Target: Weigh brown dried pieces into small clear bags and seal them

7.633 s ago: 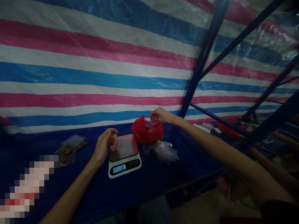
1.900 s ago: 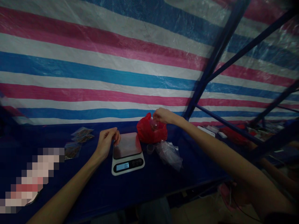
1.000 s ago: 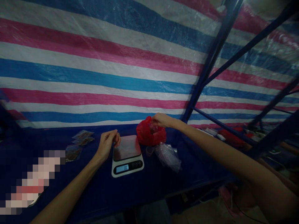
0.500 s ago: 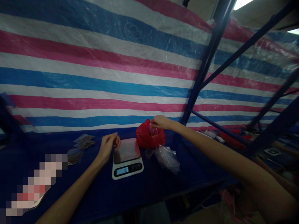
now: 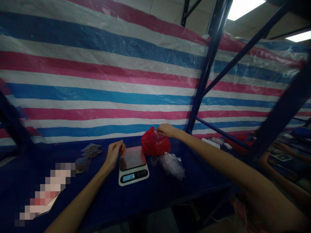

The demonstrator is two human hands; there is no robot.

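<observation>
My right hand (image 5: 167, 130) is at the mouth of a red plastic bag (image 5: 155, 145), fingers pinched together at its rim; the fingertips and what they grip are hidden. Something pinkish and see-through shows just below them. Curled fingers close my left hand (image 5: 115, 154) beside the left edge of a digital kitchen scale (image 5: 133, 158); whatever it may hold does not show. The scale's steel plate carries nothing, and its display is lit but blurred. In front of the red bag stands a small clear cup (image 5: 154, 160), next to crumpled clear plastic bags (image 5: 172, 165).
Small clear bags with brown contents (image 5: 91, 150) lie left of my left hand. A pixelated flat item (image 5: 46, 194) is at the front left. Blue rack posts (image 5: 202, 81) and a striped tarp (image 5: 109, 94) bound the table. Another person's arm (image 5: 279, 174) shows at far right.
The camera view has tilted and shifted slightly. My right hand sits a little higher at the bag's mouth, with less of the pinkish see-through material showing. My left hand stays beside the scale.
</observation>
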